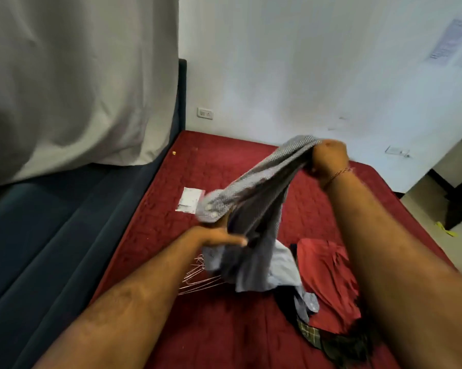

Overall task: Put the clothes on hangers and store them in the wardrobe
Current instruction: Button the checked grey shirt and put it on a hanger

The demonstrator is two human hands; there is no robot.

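A grey patterned shirt (254, 187) hangs stretched between both hands above the red mattress (224, 166). My left hand (214, 235) grips its lower end near the buttons. Farther off and higher, my right hand (328, 161) clutches the bunched upper end. Thin pink wire hangers (198, 278) lie on the mattress under my left forearm, partly hidden by the shirt. More clothes are piled beside them: a red garment (325, 278), a pale blue piece (283, 265), and a plaid one (315, 336).
A dark blue sofa (64, 249) runs along the mattress's left side, with a white curtain (78, 75) above it. A white paper packet (190, 199) lies on the mattress. White walls stand behind; bare floor and dark furniture (461, 203) are at the right.
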